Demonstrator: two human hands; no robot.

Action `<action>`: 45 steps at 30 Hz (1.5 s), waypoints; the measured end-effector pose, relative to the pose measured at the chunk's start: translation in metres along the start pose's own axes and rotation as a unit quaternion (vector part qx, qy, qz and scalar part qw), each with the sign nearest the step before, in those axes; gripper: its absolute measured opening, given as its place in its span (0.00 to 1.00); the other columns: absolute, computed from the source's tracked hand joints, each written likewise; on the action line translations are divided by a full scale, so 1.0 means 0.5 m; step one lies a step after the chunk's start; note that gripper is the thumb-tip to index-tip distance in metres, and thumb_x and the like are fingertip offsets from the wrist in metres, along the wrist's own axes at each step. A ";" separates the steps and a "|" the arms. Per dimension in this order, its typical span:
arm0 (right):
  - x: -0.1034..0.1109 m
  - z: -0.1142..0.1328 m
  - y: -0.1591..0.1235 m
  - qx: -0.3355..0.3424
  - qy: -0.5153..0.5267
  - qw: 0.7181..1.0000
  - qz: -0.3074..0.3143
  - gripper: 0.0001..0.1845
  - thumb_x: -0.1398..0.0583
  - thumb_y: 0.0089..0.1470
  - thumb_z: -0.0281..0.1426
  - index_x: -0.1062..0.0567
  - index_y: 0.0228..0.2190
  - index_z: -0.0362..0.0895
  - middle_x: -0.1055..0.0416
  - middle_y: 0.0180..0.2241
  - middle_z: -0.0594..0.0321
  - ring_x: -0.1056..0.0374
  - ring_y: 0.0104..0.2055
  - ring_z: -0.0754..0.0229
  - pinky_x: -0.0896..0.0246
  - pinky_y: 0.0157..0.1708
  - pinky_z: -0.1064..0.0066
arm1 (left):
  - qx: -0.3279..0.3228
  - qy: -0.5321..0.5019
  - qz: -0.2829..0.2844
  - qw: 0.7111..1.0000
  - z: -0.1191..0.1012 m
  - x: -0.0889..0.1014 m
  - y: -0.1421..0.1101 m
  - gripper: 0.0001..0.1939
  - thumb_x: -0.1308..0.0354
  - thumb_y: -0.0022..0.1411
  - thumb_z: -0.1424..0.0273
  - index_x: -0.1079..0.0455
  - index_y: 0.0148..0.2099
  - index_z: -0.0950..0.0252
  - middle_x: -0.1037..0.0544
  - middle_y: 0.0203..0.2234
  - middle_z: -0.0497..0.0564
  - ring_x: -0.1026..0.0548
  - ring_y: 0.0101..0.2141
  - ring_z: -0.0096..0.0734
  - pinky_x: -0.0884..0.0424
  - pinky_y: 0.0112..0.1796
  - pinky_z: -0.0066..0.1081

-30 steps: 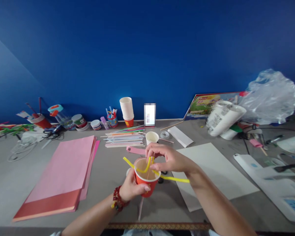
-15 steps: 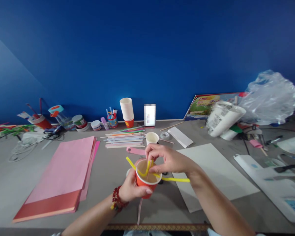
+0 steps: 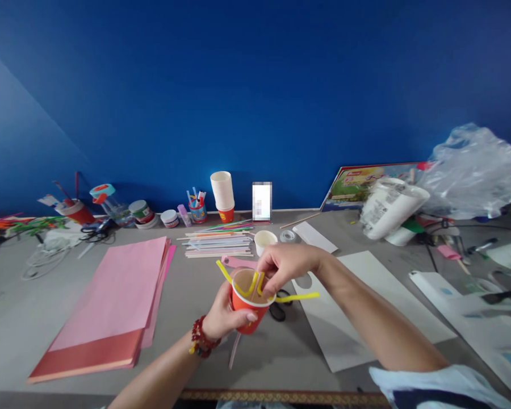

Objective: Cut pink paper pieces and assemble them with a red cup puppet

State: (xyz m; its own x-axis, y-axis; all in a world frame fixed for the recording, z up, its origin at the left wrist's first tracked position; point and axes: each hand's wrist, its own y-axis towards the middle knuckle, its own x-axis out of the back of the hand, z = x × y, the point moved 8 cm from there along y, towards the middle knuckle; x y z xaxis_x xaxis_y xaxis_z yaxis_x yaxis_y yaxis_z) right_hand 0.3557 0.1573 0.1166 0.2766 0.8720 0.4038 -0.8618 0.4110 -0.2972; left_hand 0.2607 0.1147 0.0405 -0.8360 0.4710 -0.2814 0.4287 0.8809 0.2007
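Note:
My left hand point(image 3: 223, 315) is wrapped round a red paper cup point(image 3: 251, 315) with a white rim, held tilted with its mouth toward me. My right hand point(image 3: 287, 266) reaches over the rim, its thumb and fingers closed at a bent yellow straw point(image 3: 259, 284) in the cup; the fingertips are partly hidden. One yellow end point(image 3: 223, 271) sticks out on the left, and a longer yellow end point(image 3: 300, 297) on the right. A pale thin straw point(image 3: 235, 351) comes out below the cup. Black-handled scissors point(image 3: 280, 309) lie on the table, partly behind the cup.
Pink paper sheets point(image 3: 111, 295) lie at left, a white sheet point(image 3: 357, 318) at right. Behind are loose straws point(image 3: 219, 245), a white cup point(image 3: 264, 241), clear tape point(image 3: 287, 236) and stacked paper cups point(image 3: 222, 193). A power strip point(image 3: 460, 318) and plastic bag point(image 3: 472, 170) are at right.
The cup has shifted slightly up and left in both hands. My right fingers reach further into its mouth, the right yellow end tilts upward, and more of the scissors shows.

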 end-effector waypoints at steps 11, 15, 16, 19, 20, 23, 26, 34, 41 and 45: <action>-0.001 0.012 -0.012 -0.009 -0.047 0.997 -0.057 0.05 0.35 0.44 0.30 0.21 0.27 0.41 0.39 0.18 0.73 0.46 0.21 0.71 0.56 0.19 0.79 | -0.035 0.042 0.027 0.998 -0.012 0.000 0.002 0.35 0.28 0.45 0.58 0.32 0.53 0.66 0.24 0.44 0.58 0.25 0.43 0.43 0.29 0.46 0.38; -0.004 0.015 -0.008 -0.022 -0.074 0.996 -0.043 0.02 0.35 0.42 0.28 0.23 0.24 0.42 0.40 0.17 0.73 0.45 0.20 0.70 0.56 0.19 0.78 | -0.057 0.051 0.032 0.997 -0.024 -0.006 0.004 0.35 0.27 0.45 0.58 0.33 0.53 0.66 0.25 0.44 0.57 0.26 0.43 0.44 0.30 0.47 0.39; -0.004 0.017 -0.007 -0.022 -0.077 0.996 -0.042 0.02 0.36 0.42 0.28 0.23 0.23 0.42 0.40 0.17 0.73 0.45 0.20 0.70 0.56 0.19 0.78 | -0.060 0.051 0.037 0.996 -0.026 -0.008 0.004 0.35 0.27 0.45 0.59 0.33 0.53 0.65 0.25 0.44 0.57 0.26 0.43 0.43 0.30 0.47 0.39; -0.004 0.022 -0.008 -0.020 -0.083 0.995 -0.052 0.02 0.36 0.42 0.28 0.24 0.22 0.42 0.41 0.17 0.74 0.46 0.20 0.70 0.57 0.18 0.78 | -0.066 0.047 0.045 0.996 -0.029 -0.012 0.005 0.34 0.28 0.46 0.60 0.34 0.53 0.65 0.25 0.43 0.56 0.26 0.43 0.42 0.29 0.46 0.38; -0.004 0.024 -0.009 -0.020 -0.087 0.994 -0.057 0.02 0.36 0.42 0.28 0.25 0.21 0.42 0.41 0.17 0.74 0.47 0.20 0.71 0.57 0.18 0.77 | -0.066 0.046 0.045 0.996 -0.029 -0.013 0.005 0.34 0.28 0.46 0.60 0.34 0.53 0.65 0.25 0.43 0.56 0.26 0.43 0.42 0.29 0.46 0.38; -0.004 0.026 -0.012 -0.028 -0.092 0.993 -0.074 0.02 0.36 0.42 0.27 0.24 0.21 0.42 0.41 0.16 0.74 0.46 0.20 0.70 0.57 0.18 0.77 | -0.066 0.043 0.042 0.996 -0.030 -0.014 0.007 0.34 0.28 0.46 0.59 0.34 0.53 0.65 0.25 0.44 0.56 0.26 0.43 0.42 0.29 0.46 0.38; -0.003 0.025 -0.014 -0.039 -0.079 0.992 -0.086 0.02 0.36 0.42 0.28 0.24 0.22 0.42 0.39 0.17 0.73 0.45 0.20 0.70 0.57 0.19 0.77 | -0.063 0.036 0.037 0.997 -0.030 -0.014 0.006 0.36 0.27 0.45 0.59 0.34 0.54 0.64 0.25 0.43 0.56 0.25 0.42 0.42 0.28 0.44 0.38; 0.003 0.010 -0.023 0.019 0.049 0.988 -0.143 0.08 0.37 0.50 0.34 0.22 0.32 0.43 0.33 0.21 0.69 0.40 0.23 0.67 0.48 0.21 0.77 | 0.003 -0.061 -0.007 0.998 -0.001 -0.002 -0.003 0.35 0.30 0.49 0.56 0.36 0.54 0.67 0.21 0.35 0.57 0.22 0.31 0.40 0.25 0.33 0.37; -0.001 0.030 -0.115 0.164 0.055 0.917 -0.359 0.15 0.45 0.50 0.21 0.28 0.39 0.46 0.30 0.37 0.62 0.32 0.36 0.63 0.35 0.34 0.73 | -0.003 -0.097 -0.079 0.992 0.001 0.025 -0.001 0.30 0.31 0.50 0.57 0.35 0.51 0.67 0.20 0.33 0.57 0.20 0.31 0.44 0.22 0.32 0.41; -0.038 0.053 -0.133 0.174 -0.094 0.912 -0.359 0.19 0.41 0.51 0.21 0.27 0.45 0.47 0.27 0.46 0.57 0.31 0.48 0.56 0.35 0.47 0.66 | -0.017 -0.092 -0.104 0.990 0.000 0.033 -0.004 0.29 0.31 0.51 0.56 0.33 0.49 0.67 0.20 0.37 0.59 0.20 0.31 0.44 0.22 0.31 0.40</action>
State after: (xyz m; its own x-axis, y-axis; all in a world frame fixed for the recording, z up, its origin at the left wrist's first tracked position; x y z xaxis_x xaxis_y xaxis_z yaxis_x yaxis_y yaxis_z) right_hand 0.3966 0.1063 0.1517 0.7736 0.3361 0.5372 -0.5786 0.7204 0.3825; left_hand 0.2459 0.1208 0.0354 -0.8268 0.2837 -0.4857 0.2396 0.9589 0.1522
